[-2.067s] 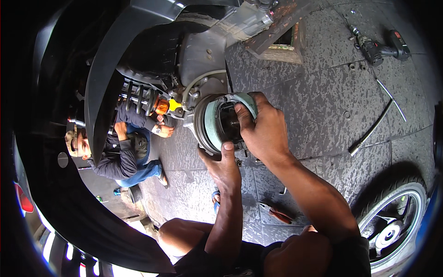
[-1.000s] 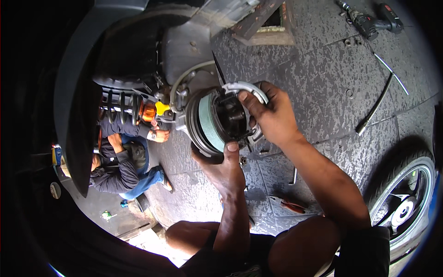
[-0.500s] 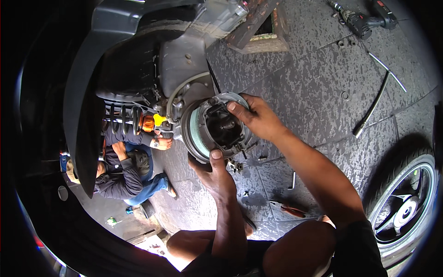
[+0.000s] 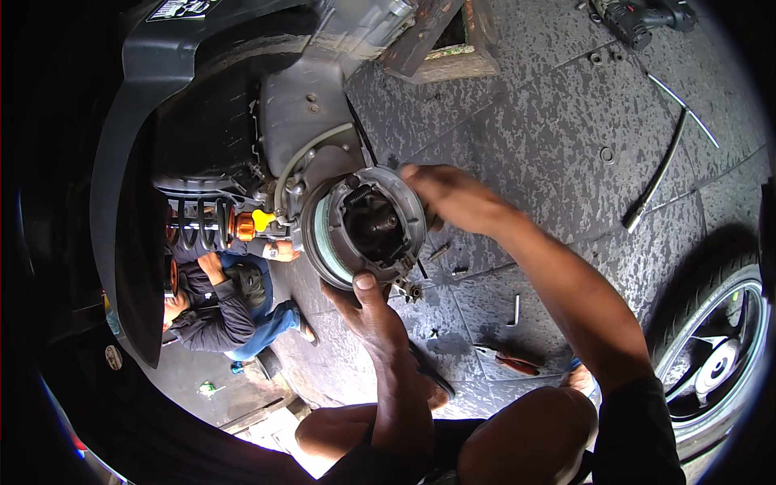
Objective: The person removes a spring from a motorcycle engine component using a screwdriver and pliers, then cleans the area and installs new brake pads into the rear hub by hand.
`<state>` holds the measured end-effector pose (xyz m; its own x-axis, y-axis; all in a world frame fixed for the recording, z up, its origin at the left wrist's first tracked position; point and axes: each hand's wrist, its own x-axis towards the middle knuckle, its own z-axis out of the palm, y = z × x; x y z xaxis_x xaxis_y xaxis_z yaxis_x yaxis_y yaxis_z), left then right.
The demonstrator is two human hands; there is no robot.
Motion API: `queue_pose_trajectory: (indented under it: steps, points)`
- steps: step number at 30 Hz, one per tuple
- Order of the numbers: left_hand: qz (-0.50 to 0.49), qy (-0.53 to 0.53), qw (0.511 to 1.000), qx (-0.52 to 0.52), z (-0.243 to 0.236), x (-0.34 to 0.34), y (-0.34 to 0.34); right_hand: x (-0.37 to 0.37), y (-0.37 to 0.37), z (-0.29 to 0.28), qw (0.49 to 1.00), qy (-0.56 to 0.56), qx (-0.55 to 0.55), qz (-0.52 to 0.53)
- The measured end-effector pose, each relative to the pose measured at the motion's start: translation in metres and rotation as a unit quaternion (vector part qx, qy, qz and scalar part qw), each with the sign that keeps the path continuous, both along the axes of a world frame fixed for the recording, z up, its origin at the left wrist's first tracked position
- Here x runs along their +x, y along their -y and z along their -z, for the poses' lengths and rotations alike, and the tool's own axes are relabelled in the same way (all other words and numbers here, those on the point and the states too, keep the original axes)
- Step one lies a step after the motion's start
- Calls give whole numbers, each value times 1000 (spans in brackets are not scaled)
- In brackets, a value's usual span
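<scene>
Brake shoes (image 4: 327, 234) with a pale green lining and coil springs sit at the round drum-brake housing (image 4: 309, 242) of a scooter's rear end. My left hand (image 4: 372, 311) grips their lower edge, thumb on the front rim and fingers behind. At the right edge of the shoes is my right hand (image 4: 457, 198), smeared by motion. Its fingers are partly hidden, and I cannot tell whether they touch the metal. An axle stub (image 4: 392, 220) shows in the dark middle. Below the shoes hangs a small metal linkage (image 4: 408, 288).
An orange shock absorber (image 4: 242, 226) with a black spring stands left, with a seated person (image 4: 218, 315) beyond. On the floor lie pliers (image 4: 513, 361), a hex key (image 4: 517, 310), a T-handle wrench (image 4: 659, 182) and a power drill (image 4: 622, 24). A wheel (image 4: 715, 364) lies at right.
My right hand has come off the front face of the brake shoes and moved to their right side. The left hand keeps its hold. The whole view has shifted slightly.
</scene>
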<state>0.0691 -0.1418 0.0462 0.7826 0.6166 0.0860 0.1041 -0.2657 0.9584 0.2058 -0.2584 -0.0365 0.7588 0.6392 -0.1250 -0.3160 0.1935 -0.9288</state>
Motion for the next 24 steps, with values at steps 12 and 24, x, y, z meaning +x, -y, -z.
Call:
queue_pose_trajectory:
  steps: [12, 24]
  points:
    - [-22, -7, 997, 71, 10, -3, -10, -48, -38, 40, 984, -125, 14, 128]
    - [-17, -32, 998, 46, 7, -3, -7, 53, -57, -41, 961, 122, -113, 220]
